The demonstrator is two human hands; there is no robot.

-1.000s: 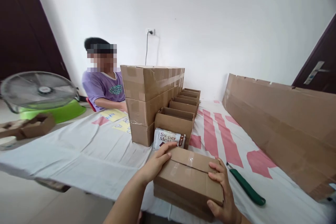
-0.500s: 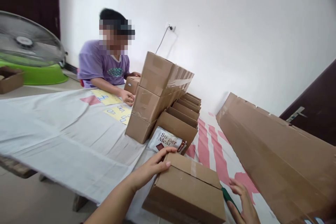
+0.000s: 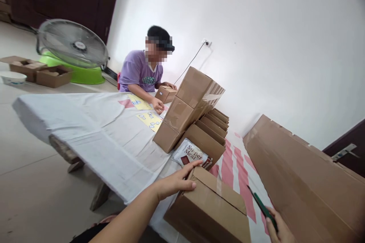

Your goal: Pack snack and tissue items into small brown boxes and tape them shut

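A closed cardboard box (image 3: 213,205) with a strip of clear tape across its top seam sits close in front of me. My left hand (image 3: 182,182) grips its far left corner, thumb on the top and fingers along the far edge. To the right of the box, apart from it, my right hand (image 3: 278,228) holds a green utility knife (image 3: 264,207), its dark blade end pointing up and left. Just beyond the box a white packet (image 3: 189,153) reading "Su-per Meal" leans against an open cardboard box (image 3: 209,140).
Stacked boxes (image 3: 179,110) form a wall on the table (image 3: 114,152). A large cardboard panel (image 3: 302,174) stands along the right. Across the table a person (image 3: 139,70) handles a small box (image 3: 165,93) near yellow sheets (image 3: 148,119). A fan (image 3: 74,43) lies at the left.
My right hand has moved away from the box's right side, bringing the utility knife into fuller view. My left hand stays on the box. The camera view has shifted left.
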